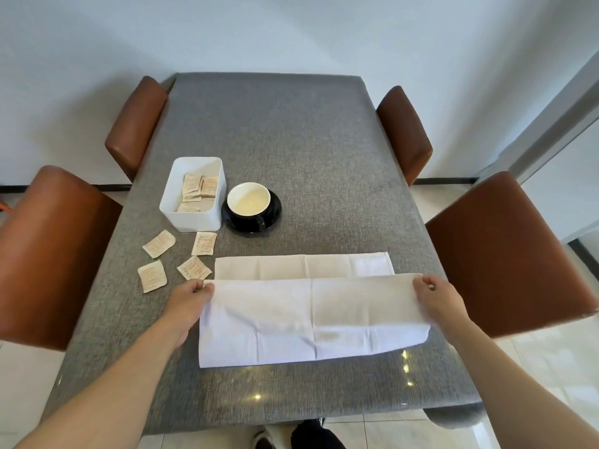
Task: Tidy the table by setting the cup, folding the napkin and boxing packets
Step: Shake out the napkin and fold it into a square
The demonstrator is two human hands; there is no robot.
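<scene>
Both hands pinching corners now, left hand (191, 298) and right hand (436, 294) lifting the white cloth napkin's (311, 315) near half mid-table — carry it level so edges meet squarely.

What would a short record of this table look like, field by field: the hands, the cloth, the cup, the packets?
left hand: pinching the white cloth napkin's left corner
right hand: pinching its right corner
napkin: half-folded, near half raised over the far half
white cup: upright on a black saucer
white rectangular plastic box: open, several paper packets inside
loose beige paper packets: four on the grey tablecloth, near side of the box
</scene>
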